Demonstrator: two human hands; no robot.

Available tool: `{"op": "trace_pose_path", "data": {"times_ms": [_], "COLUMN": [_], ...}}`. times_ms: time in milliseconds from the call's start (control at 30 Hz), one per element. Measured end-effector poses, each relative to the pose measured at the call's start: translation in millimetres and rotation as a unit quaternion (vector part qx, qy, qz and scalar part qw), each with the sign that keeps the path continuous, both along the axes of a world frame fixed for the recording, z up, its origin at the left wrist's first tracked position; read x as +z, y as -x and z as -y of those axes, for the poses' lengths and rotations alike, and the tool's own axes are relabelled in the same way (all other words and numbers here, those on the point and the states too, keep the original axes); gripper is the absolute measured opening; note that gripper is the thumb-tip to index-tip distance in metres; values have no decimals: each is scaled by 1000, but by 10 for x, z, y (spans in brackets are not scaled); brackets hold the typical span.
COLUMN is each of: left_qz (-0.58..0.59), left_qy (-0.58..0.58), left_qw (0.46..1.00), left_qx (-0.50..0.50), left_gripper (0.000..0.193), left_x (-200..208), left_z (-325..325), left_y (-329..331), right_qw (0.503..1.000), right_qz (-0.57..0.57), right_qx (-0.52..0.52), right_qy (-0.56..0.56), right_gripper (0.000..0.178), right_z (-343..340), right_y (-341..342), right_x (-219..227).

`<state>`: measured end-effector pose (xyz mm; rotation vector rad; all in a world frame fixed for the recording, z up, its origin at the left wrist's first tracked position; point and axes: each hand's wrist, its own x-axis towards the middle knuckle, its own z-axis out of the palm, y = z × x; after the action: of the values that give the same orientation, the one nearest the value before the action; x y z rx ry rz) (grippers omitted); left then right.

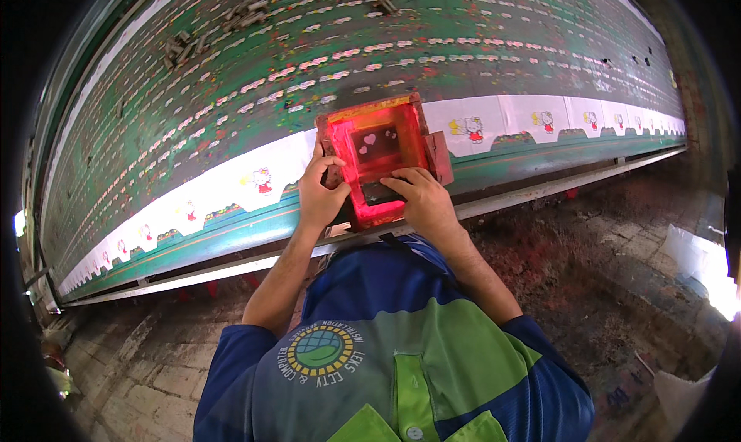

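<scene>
A small red-stained screen printing frame (423,125) lies over the row of white cut pieces, right in front of my body. Pale heart shapes show in the dark middle of its mesh. My left hand (320,197) grips the frame's left side, thumb and fingers closed on the rim. Inside the frame, at its near end, lies a dark squeegee (375,194). The fingers of my right hand (427,201) are closed on the squeegee's right part, which they partly hide. The piece under the frame is covered.
A long green, paint-spotted printing table (255,94) stretches away, with rows of small pale marks. White pieces (468,119) with a printed cartoon figure line its near edge. Small grey cylinders (245,15) lie at the far left. A metal rail (532,193) runs along the front.
</scene>
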<state>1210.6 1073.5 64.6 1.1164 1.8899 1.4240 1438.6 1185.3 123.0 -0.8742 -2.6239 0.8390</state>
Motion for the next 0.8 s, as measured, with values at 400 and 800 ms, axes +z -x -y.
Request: {"op": "trace_pose_path", "data": {"times_ms": [400,800], "left_qz": [47,211], "left_qy": [19,103], "left_qw": [999,972], "left_qx": [-6,14], "left_gripper": [41,41], "left_x": [-198,-337], "left_z": [-1404,-1445], "left_y": [-1474,-1415], "right_qw": [998,998], "right_qz": [-5,-11], "right_qx": [-9,53], "right_qy": [-54,15], "right_gripper": [51,45], "right_z": [-1287,-1778], "right_y": [-1554,-1306], "right_x": [-55,-32]}}
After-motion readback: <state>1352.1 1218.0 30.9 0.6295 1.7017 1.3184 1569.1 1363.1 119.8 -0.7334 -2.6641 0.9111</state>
